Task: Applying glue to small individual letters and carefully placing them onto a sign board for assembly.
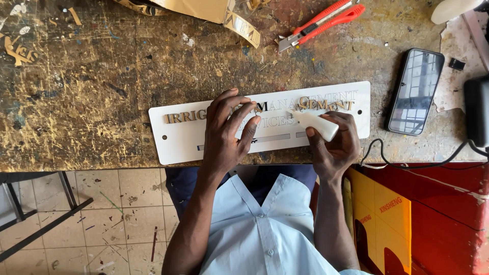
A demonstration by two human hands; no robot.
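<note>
Head view, sign: one white sign plate [178, 140] lies flat on my scarred workbench [102, 76], near its front edge, gold cut-out letters [184, 116] standing along its top row.
Left hand: my left hand [224, 135] presses on the plate's middle, fingers spread and bent, fingertips [253, 121] at a letter; gripping nothing.
Right hand: my right hand [333, 145] is wrapped around one white glue tube [316, 124], its nozzle aimed at the lettering.
Counted beyond: two red utility knives [321, 23] lying together, one dark phone [413, 91], one black cable [423, 160].
</note>
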